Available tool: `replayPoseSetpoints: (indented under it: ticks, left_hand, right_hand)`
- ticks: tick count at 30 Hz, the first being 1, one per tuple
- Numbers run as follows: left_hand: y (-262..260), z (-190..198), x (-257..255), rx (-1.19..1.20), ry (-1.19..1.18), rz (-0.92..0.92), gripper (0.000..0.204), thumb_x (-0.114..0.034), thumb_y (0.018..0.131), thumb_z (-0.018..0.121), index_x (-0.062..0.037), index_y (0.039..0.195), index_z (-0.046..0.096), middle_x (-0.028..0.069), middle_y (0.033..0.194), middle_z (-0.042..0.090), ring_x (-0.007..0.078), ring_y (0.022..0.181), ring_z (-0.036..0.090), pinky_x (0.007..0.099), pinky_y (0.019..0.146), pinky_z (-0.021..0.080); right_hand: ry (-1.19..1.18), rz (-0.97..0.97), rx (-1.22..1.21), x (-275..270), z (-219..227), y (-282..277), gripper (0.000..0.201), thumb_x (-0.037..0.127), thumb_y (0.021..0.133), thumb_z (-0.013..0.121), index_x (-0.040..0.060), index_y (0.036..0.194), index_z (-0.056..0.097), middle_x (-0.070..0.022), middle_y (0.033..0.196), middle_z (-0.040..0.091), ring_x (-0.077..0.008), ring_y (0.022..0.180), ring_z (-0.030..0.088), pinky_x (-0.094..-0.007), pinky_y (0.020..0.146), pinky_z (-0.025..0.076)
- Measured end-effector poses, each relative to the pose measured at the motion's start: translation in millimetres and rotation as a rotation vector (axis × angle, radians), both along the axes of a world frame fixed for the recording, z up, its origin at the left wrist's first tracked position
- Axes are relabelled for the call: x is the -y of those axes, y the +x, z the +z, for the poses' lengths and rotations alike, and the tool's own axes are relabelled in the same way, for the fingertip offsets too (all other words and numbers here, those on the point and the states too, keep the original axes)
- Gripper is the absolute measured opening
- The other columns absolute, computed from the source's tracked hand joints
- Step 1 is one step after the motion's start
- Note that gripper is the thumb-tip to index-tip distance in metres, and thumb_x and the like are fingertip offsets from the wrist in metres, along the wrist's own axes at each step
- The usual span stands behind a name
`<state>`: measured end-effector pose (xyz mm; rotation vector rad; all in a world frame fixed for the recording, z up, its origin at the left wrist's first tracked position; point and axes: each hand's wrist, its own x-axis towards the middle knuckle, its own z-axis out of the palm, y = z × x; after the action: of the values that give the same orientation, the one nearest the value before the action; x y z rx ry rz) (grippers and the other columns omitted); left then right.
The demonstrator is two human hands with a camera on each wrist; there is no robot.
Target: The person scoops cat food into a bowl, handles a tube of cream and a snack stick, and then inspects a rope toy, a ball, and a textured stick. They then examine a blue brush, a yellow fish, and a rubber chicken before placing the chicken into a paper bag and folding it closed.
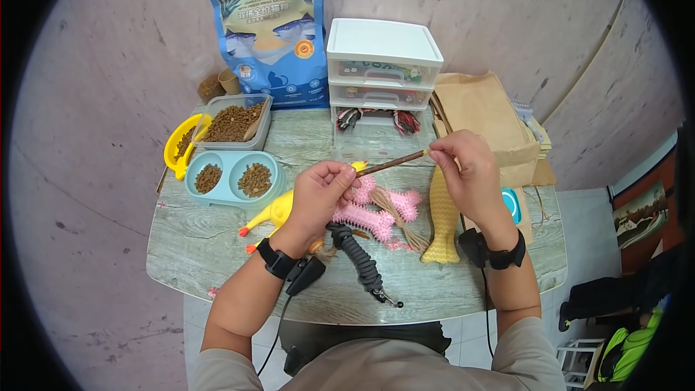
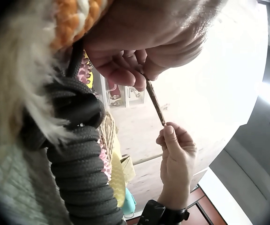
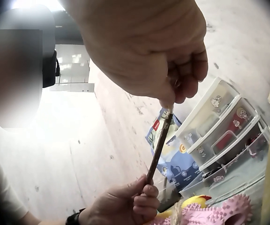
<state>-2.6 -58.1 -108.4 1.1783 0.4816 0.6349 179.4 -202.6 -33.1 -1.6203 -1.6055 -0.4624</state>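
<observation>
A person's left hand (image 1: pixel 322 192) and right hand (image 1: pixel 469 177) pinch one brown stick (image 1: pixel 391 164), an end each, above a table (image 1: pixel 210 246).
Below lie spiky pink toys (image 1: pixel 365 221), their number unclear, near one coiled dark rope (image 1: pixel 358 257) and one yellow fish (image 1: pixel 440 228). Behind stand one blue bag (image 1: pixel 279 51) and one three-drawer unit (image 1: pixel 384 38); one double bowl (image 1: pixel 235 203) holds two heaps of kibble (image 1: pixel 255 180).

Got brown stick (image 1: pixel 393 163) pinched between my left hand (image 1: pixel 320 194) and right hand (image 1: pixel 469 174), one end each. Pink spiky toys (image 1: pixel 364 220) just below, coiled dark rope (image 1: pixel 357 255) nearer me, yellow fish toy (image 1: pixel 440 221) by right hand. Off left: blue double bowl (image 1: pixel 230 192), kibble (image 1: pixel 255 179) both sides. Up back: big blue cat food bag (image 1: pixel 271 47) beside white drawers (image 1: pixel 384 40).
</observation>
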Motion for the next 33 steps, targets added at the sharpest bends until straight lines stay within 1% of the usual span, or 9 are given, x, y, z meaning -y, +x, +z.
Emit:
replayPoseSetpoints:
  ticks: [3,5,6,8,14,18,24,26,33]
  left_hand:
    - [0.6,-0.5,0.2,-0.002,0.008,-0.004,0.016,-0.017,0.088,0.062,-0.0022,0.095,0.059,0.0052,0.078,0.065,0.0057,0.06,0.054,0.0195,0.055,0.046]
    - [0.7,-0.5,0.2,0.008,-0.007,-0.007,0.015,-0.015,0.087,0.062,-0.0022,0.095,0.059,0.0052,0.079,0.065,0.0057,0.06,0.054,0.0194,0.055,0.046]
    - [0.8,-0.3,0.2,0.007,-0.007,-0.007,0.015,-0.015,0.087,0.062,-0.0022,0.095,0.059,0.0052,0.079,0.065,0.0057,0.06,0.054,0.0194,0.055,0.046]
    - [0.9,0.2,0.3,0.014,-0.002,0.002,0.014,-0.011,0.086,0.063,-0.002,0.095,0.059,0.0051,0.079,0.064,0.0059,0.06,0.054,0.0192,0.055,0.046]
    - [0.6,-2.9,0.0,0.058,0.016,-0.007,0.016,-0.006,0.082,0.065,-0.0015,0.096,0.058,0.0037,0.077,0.062,0.0067,0.06,0.054,0.019,0.055,0.046]
    - [1.2,-0.2,1.9,0.055,0.042,-0.01,0.014,-0.008,0.084,0.063,-0.0015,0.096,0.058,0.0041,0.076,0.062,0.0073,0.061,0.055,0.0195,0.055,0.046]
    - [-2.5,8.2,1.7,0.063,-0.183,-0.111,0.014,-0.016,0.091,0.055,-0.0024,0.096,0.058,0.0046,0.078,0.061,0.0083,0.061,0.056,0.0207,0.054,0.047]
    - [-3.5,10.7,2.3,-0.073,-0.057,-0.238,0.018,-0.016,0.092,0.053,-0.0023,0.102,0.058,0.0045,0.081,0.062,0.0074,0.063,0.056,0.0199,0.055,0.047]
    - [-5.7,3.0,8.2,-0.137,0.168,-0.446,0.022,-0.013,0.092,0.053,-0.0013,0.11,0.059,0.0013,0.088,0.062,0.0048,0.072,0.056,0.0174,0.064,0.045]
  right_hand:
    - [0.003,-0.023,-0.082,1.4,-0.4,0.9,0.006,0.001,0.076,0.065,0.0004,0.081,0.062,-0.0117,0.072,0.058,-0.027,0.066,0.056,-0.0338,0.061,0.043]
    - [-0.063,-0.035,-0.343,3.1,-1.5,-1.2,0.006,0.003,0.079,0.064,-0.0008,0.083,0.063,-0.0105,0.073,0.06,-0.0212,0.064,0.058,-0.0301,0.058,0.045]
    - [-0.063,-0.035,-0.343,3.5,-2.8,-1.0,0.006,0.003,0.079,0.064,-0.0008,0.083,0.063,-0.0105,0.073,0.06,-0.0212,0.064,0.058,-0.0301,0.058,0.045]
    - [-0.107,-0.037,-0.508,3.9,-6.5,0.6,0.009,0.006,0.081,0.064,-0.0012,0.086,0.064,-0.0086,0.075,0.062,-0.0141,0.065,0.058,-0.0258,0.056,0.045]
    - [-0.184,0.0,-0.77,4.4,-9.8,4.0,0.011,0.008,0.083,0.063,-0.0021,0.089,0.064,-0.0035,0.072,0.062,-0.0078,0.065,0.056,-0.023,0.058,0.045]
    - [-0.162,0.017,-0.764,3.1,-12.8,3.4,0.011,0.007,0.084,0.063,-0.0023,0.089,0.064,-0.0023,0.07,0.061,-0.0069,0.065,0.055,-0.0227,0.058,0.044]
    - [-0.11,0.05,-0.726,2.1,-13.0,2.5,0.011,0.006,0.084,0.061,-0.0025,0.09,0.064,-0.0033,0.072,0.062,-0.0079,0.066,0.056,-0.0226,0.06,0.045]
    - [-0.092,0.067,-0.721,2.3,-11.2,0.9,0.011,0.006,0.084,0.061,-0.0026,0.091,0.063,-0.004,0.074,0.062,-0.0088,0.068,0.058,-0.0231,0.062,0.046]
    - [-0.071,0.115,-0.72,2.4,-11.7,1.3,0.011,0.003,0.086,0.057,-0.0031,0.094,0.062,-0.0049,0.078,0.063,-0.0098,0.071,0.059,-0.0237,0.065,0.048]
